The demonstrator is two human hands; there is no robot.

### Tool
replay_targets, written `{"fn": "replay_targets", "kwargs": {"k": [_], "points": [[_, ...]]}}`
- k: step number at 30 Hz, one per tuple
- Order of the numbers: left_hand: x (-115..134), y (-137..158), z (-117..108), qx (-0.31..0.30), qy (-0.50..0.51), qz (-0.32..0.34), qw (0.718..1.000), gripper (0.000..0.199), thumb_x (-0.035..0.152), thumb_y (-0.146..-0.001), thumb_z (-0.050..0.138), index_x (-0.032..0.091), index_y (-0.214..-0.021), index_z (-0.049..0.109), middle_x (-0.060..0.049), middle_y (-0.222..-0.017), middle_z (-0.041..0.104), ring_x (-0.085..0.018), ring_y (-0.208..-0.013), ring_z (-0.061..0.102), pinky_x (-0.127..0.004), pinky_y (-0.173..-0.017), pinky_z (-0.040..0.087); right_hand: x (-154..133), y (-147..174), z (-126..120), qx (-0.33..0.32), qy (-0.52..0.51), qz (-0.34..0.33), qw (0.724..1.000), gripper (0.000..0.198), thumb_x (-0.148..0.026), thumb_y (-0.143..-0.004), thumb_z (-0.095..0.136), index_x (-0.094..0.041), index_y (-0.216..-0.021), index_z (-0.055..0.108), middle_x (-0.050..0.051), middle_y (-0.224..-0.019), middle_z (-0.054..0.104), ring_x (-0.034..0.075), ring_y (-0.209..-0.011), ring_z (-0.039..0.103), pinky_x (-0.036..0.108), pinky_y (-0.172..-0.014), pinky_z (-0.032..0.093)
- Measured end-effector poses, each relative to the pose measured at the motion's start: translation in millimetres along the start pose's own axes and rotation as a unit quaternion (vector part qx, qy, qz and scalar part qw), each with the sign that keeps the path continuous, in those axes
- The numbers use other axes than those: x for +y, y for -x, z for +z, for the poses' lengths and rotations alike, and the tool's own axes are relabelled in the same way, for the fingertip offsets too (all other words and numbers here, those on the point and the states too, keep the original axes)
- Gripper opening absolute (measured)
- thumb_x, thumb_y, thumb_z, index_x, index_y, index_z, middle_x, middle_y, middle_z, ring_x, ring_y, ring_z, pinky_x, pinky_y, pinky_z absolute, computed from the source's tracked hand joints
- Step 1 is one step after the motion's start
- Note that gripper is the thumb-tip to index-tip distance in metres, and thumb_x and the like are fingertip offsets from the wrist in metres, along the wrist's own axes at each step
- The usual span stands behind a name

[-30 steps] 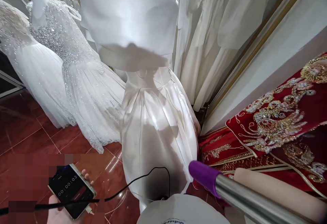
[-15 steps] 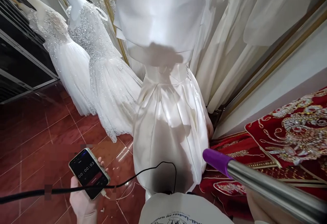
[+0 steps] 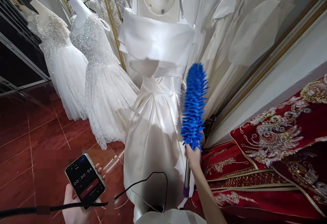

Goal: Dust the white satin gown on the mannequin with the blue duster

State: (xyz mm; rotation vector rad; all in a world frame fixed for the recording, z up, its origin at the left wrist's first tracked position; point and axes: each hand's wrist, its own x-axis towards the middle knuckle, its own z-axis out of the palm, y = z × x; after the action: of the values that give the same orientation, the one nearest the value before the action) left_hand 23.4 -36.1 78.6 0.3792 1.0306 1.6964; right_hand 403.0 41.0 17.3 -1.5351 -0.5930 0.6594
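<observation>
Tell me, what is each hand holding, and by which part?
The right hand grips the blue duster by its metal handle, just below the head. The left hand cradles a phone from underneath.

Duster (image 3: 194, 105) bright blue, handle end purple. Satin gown (image 3: 155, 122) plain white. Neighbouring gown (image 3: 99, 67) white, silver sequins. Draped cloth (image 3: 276, 145) red, gold-silver embroidery. Floor (image 3: 28, 132) dark red tile. Phone (image 3: 85, 180) black.

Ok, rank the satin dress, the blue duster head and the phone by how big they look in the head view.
1. Satin dress, by far the largest.
2. Blue duster head.
3. Phone, smallest, though it is nearer the camera, so its look may mislead.
</observation>
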Motion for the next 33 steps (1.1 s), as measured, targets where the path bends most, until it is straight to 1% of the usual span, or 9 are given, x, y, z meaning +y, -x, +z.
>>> {"fn": "replay_targets", "kwargs": {"k": [3,9,13,16,19,23,28,30,33], "points": [[-1.8,-1.8,-6.7,0.003,0.013,-0.013,1.000,0.059,0.054,-0.089,0.040,0.009,-0.123,0.057,-0.015,-0.107,0.071,-0.022,-0.092,0.070,-0.036,-0.095,0.052,22.4,13.7,17.3,-0.022,-0.023,0.071,0.997,0.040,-0.054,-0.066,0.067,-0.023,-0.053,0.045,-0.008,-0.036,0.040,0.008,-0.030,0.034,0.024,-0.029,0.027],[-6.5,-1.9,-29.3,-0.006,0.096,-0.018,0.995,0.058,0.047,-0.088,0.047,0.015,-0.136,0.044,-0.013,-0.118,0.064,-0.026,-0.100,0.065,-0.039,-0.090,0.053,44.0,6.7,13.1,-0.020,-0.060,0.177,0.982,0.049,-0.064,-0.061,0.064,-0.025,-0.052,0.035,-0.010,-0.033,0.032,0.006,-0.026,0.028,0.020,-0.025,0.023],[-6.0,4.3,-25.7,0.000,0.098,-0.055,0.994,0.071,0.053,-0.085,0.049,0.010,-0.140,0.035,-0.015,-0.120,0.061,-0.025,-0.100,0.065,-0.038,-0.093,0.051,20.5,0.4,8.1,-0.017,-0.100,0.163,0.981,0.048,-0.061,-0.067,0.063,-0.025,-0.057,0.033,-0.012,-0.035,0.030,0.004,-0.027,0.025,0.018,-0.026,0.021],[-5.7,5.2,-14.9,0.008,0.068,-0.041,0.997,0.069,0.054,-0.085,0.049,0.008,-0.136,0.042,-0.017,-0.121,0.061,-0.025,-0.099,0.066,-0.031,-0.082,0.057,-9.9,-3.5,14.3,-0.053,-0.132,0.132,0.981,0.042,-0.057,-0.072,0.062,-0.024,-0.062,0.038,-0.011,-0.039,0.036,0.005,-0.030,0.029,0.018,-0.029,0.025],[-6.6,2.8,-5.4,-0.025,0.080,-0.026,0.996,0.058,0.053,-0.087,0.047,0.011,-0.126,0.054,-0.015,-0.118,0.064,-0.025,-0.097,0.067,-0.035,-0.075,0.059,-26.7,-5.2,23.7,-0.100,-0.144,0.135,0.975,0.041,-0.056,-0.072,0.063,-0.022,-0.062,0.043,-0.009,-0.040,0.040,0.005,-0.031,0.030,0.019,-0.029,0.026],[-8.7,0.0,1.5,-0.043,0.086,-0.029,0.995,0.058,0.055,-0.087,0.044,0.010,-0.122,0.057,-0.015,-0.116,0.066,-0.025,-0.094,0.069,-0.036,-0.073,0.059,-4.5,1.0,26.1,-0.125,-0.138,0.200,0.962,0.041,-0.056,-0.067,0.068,-0.022,-0.063,0.046,-0.010,-0.038,0.039,0.005,-0.029,0.029,0.019,-0.027,0.023],[-11.3,-2.2,4.6,-0.054,0.082,-0.024,0.995,0.062,0.056,-0.087,0.043,0.010,-0.127,0.053,-0.016,-0.116,0.066,-0.026,-0.094,0.069,-0.034,-0.070,0.061,38.9,9.2,6.7,-0.059,-0.137,0.265,0.953,0.045,-0.057,-0.068,0.064,-0.024,-0.058,0.035,-0.011,-0.034,0.032,0.004,-0.028,0.025,0.017,-0.026,0.021],[-10.7,-3.6,6.2,-0.053,0.071,-0.021,0.996,0.064,0.056,-0.087,0.043,0.009,-0.127,0.052,-0.018,-0.115,0.066,-0.024,-0.094,0.069,-0.031,-0.073,0.060,37.5,7.9,-0.2,-0.039,-0.149,0.266,0.952,0.046,-0.056,-0.071,0.062,-0.025,-0.058,0.031,-0.013,-0.035,0.030,0.002,-0.028,0.022,0.015,-0.027,0.020],[-7.7,-5.3,10.1,-0.043,0.064,-0.031,0.997,0.063,0.057,-0.086,0.042,0.008,-0.124,0.056,-0.018,-0.112,0.068,-0.024,-0.092,0.070,-0.032,-0.078,0.059,12.0,4.5,-3.0,-0.038,-0.173,0.249,0.952,0.043,-0.054,-0.075,0.056,-0.024,-0.060,0.029,-0.013,-0.037,0.029,0.002,-0.029,0.021,0.014,-0.029,0.020]]}}
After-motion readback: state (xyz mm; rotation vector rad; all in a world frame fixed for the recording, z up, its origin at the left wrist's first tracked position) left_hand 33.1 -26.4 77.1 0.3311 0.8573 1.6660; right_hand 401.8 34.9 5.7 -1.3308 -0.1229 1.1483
